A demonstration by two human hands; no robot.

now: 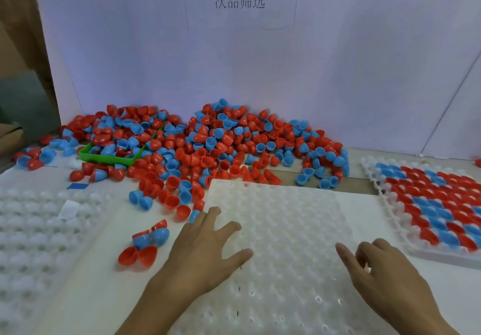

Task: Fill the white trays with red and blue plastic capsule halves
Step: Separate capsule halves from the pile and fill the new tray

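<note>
Capsule halves [208, 147] lie heaped behind an unfilled white tray [281, 230]. Left hand [205, 251] rests spread on it; right hand [385, 272] hovers loose, holding nothing. Filling likely starts next, calling for a reach to the heap.

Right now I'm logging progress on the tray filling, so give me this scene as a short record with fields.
centre tray: empty, in front of the person
right tray: filled with red and blue halves
loose pile: red and blue halves, behind the centre tray
left hand: fingers spread, resting on centre tray
right hand: on centre tray, holding nothing
green bin: half buried in pile
</note>
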